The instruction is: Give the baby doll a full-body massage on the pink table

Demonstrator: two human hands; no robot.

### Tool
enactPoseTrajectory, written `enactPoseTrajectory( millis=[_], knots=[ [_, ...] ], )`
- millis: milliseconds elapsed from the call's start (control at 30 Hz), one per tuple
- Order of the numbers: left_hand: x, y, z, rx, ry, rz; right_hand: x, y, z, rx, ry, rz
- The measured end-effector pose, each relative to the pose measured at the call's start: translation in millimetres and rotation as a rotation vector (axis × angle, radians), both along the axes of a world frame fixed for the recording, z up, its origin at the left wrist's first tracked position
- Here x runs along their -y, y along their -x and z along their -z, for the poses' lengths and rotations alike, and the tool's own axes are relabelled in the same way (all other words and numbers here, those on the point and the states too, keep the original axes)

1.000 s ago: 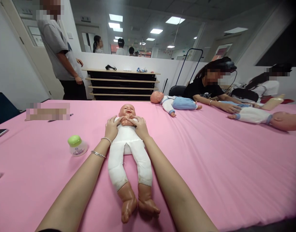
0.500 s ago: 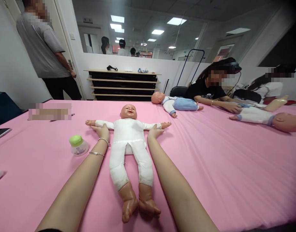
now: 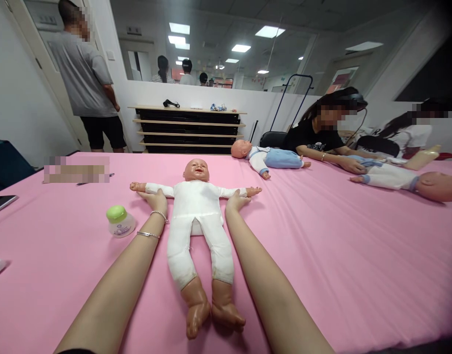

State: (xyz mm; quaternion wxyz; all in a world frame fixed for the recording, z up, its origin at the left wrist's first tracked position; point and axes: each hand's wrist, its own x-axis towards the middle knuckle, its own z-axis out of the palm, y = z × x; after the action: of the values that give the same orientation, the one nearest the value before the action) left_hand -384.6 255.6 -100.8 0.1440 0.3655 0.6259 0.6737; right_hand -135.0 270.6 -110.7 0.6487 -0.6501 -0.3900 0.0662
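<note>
A baby doll (image 3: 197, 201) with a white cloth body lies on its back on the pink-covered table (image 3: 314, 275), its feet toward me and its arms stretched out sideways. My left hand (image 3: 155, 199) holds the doll's arm on the left side near the wrist, with the fingers partly under it. On the other side my right hand (image 3: 236, 200) holds the doll's other arm in the same way. A jar with a green lid (image 3: 120, 222) stands to the left of my left forearm.
A doll in blue clothes (image 3: 281, 158) lies farther back; another doll (image 3: 395, 177) lies at the right under a person's hands (image 3: 353, 164). A phone (image 3: 2, 204) rests at the left edge. Behind the table are shelves (image 3: 189, 129) and a standing person (image 3: 84, 73).
The standing person at the back left has moved a little to the right. At the right, the seated person's hands have shifted slightly. My hands and the doll between them look the same.
</note>
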Motion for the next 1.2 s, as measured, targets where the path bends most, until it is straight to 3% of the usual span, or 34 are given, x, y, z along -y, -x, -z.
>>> enactPoseTrajectory(
  millis=[100,233,533,633,800,1200],
  knots=[
    [2,-3,-3.4,0.098,0.034,-0.055,0,7,-4.2,-0.050,-0.019,0.022],
    [4,-6,-7.4,-0.037,-0.021,0.049,7,18,-9.6,-0.052,-0.150,-0.024],
    [1,-12,-6.0,-0.486,-0.083,0.250,16,33,-16.5,0.510,-0.177,-0.443],
    [-2,-12,-5.7,-0.646,-0.125,0.302,17,35,-20.6,0.631,-0.161,-0.468],
    [2,-16,-9.3,-0.805,0.013,0.285,17,35,-23.5,0.778,-0.184,-0.483],
    [5,-19,-15.5,-0.959,0.086,0.319,18,37,-28.4,0.870,-0.188,-0.536]
  ],
)
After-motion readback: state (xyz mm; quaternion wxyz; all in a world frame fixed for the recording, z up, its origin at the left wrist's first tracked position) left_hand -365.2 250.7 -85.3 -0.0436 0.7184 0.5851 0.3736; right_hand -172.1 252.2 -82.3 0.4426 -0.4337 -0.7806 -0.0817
